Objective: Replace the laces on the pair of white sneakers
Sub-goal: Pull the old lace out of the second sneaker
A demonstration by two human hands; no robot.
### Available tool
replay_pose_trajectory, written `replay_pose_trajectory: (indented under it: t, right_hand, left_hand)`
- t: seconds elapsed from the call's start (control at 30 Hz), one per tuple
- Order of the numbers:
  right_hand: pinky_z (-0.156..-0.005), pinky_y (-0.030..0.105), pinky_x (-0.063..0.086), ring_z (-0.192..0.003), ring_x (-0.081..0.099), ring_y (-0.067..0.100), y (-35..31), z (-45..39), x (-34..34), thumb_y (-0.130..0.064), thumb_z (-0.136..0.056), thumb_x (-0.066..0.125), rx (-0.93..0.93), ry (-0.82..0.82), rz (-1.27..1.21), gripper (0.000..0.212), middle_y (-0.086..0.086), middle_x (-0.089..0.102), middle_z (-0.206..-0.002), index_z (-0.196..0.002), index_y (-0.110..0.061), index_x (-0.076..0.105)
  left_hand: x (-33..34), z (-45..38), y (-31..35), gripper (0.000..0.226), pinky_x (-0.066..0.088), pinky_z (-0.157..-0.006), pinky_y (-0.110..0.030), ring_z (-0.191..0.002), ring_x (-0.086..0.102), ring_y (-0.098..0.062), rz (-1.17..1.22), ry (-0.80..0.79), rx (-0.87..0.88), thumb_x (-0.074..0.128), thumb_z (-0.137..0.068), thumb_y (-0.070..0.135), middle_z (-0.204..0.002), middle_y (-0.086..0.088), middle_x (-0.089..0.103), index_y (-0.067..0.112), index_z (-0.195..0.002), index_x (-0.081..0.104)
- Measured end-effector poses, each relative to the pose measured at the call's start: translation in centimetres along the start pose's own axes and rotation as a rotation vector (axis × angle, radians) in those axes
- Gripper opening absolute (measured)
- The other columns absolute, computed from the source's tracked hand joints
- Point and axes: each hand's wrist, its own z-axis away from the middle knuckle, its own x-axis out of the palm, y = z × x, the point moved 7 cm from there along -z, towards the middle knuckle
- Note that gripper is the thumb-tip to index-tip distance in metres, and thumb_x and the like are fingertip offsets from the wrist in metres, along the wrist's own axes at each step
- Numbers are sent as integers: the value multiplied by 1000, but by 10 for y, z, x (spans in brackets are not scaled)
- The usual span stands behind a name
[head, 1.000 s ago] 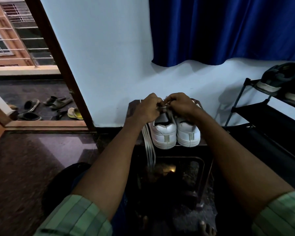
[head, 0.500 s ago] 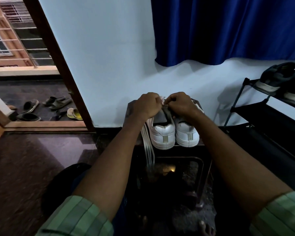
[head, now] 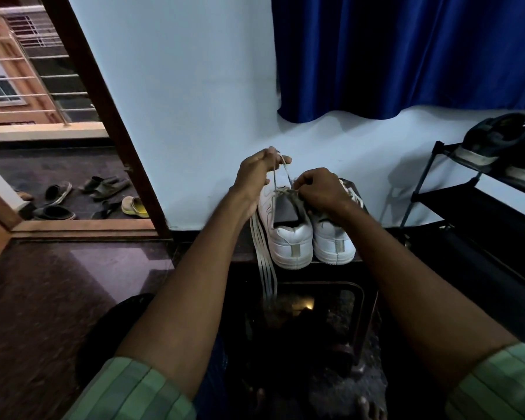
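Two white sneakers stand side by side on a small dark stool, heels toward me: the left sneaker and the right sneaker. My left hand is raised above the left sneaker and pinches a loop of its worn grey lace, pulled up taut. Over the same shoe's tongue, my right hand is closed on the lace at the eyelets. Flat white laces hang over the stool's left edge beside the left sneaker.
A black shoe rack with dark shoes stands at the right. A blue curtain hangs on the white wall behind. An open doorway at left shows sandals on a balcony floor. My bare toes show at the bottom.
My left hand has risen from the shoe's tongue, drawing a length of the old lace up and out. My right hand stays low on the shoe.
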Motion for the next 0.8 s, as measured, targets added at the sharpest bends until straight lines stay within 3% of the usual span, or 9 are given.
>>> replay_pose_trajectory:
  t: [0.1,0.2,0.27,0.4,0.47,0.6,0.67,0.73,0.8]
  right_hand:
    - [-88,45,60,-90,73,23,0,-1,1,-8,-82,61,2,1,8,23,6,79,-95,-90,-14,82]
    - [-82,47,62,-79,74,24,1,1,1,-9,-82,59,11,-4,0,23,7,79,-88,-88,-13,81]
    - [-79,49,63,-78,73,25,0,1,0,-10,-81,59,9,-2,-6,23,6,78,-86,-87,-14,81]
    - [-75,47,64,-70,73,27,0,2,-1,-8,-81,58,21,1,-22,24,7,77,-80,-85,-13,81]
    - [-73,47,64,-68,73,27,1,2,-1,-9,-82,59,23,5,-28,22,8,77,-78,-83,-13,80]
    - [-80,46,62,-76,71,25,1,1,-2,-6,-81,59,12,17,-21,23,9,78,-84,-85,-11,81]
    - [-84,44,61,-85,73,24,1,1,-2,-6,-81,59,15,9,-14,24,7,79,-90,-88,-11,81]
    - [-85,43,61,-87,74,22,1,1,-1,-6,-81,59,17,0,-12,24,6,80,-95,-89,-12,81]
    - [-83,44,62,-84,74,23,0,2,0,-7,-81,58,22,-6,-22,25,6,79,-93,-89,-12,81]
  left_hand:
    - [0,-3,-8,35,49,-73,-30,-77,65,-21,-39,6,-33,41,-110,39,-70,4,68,20,-83,54]
    - [-4,-9,-20,33,52,-80,-41,-83,66,-24,-762,16,107,54,-87,61,-84,9,64,31,-99,47]
    - [2,-7,-25,44,54,-84,-44,-88,68,-28,-964,-35,172,64,-76,57,-91,9,66,40,-110,40]
    - [20,2,-10,21,40,-97,-38,-103,66,-28,-1355,-40,359,69,-87,30,-108,1,74,34,-108,72]
    - [22,6,-4,18,36,-97,-39,-103,64,-24,-1297,1,357,62,-95,23,-110,0,73,27,-104,77]
    - [13,8,6,29,46,-73,-28,-75,58,-7,-393,20,199,45,-107,14,-101,-4,70,12,-89,67]
    - [6,5,6,31,43,-67,-23,-64,58,-3,-178,75,132,39,-108,19,-88,-2,69,17,-82,55]
    - [1,-4,-4,32,45,-77,-34,-75,60,-12,-403,94,98,33,-104,47,-85,3,65,25,-86,50]
    - [-6,-10,-18,39,45,-91,-45,-93,61,-23,-853,102,87,34,-89,69,-104,5,70,33,-99,42]
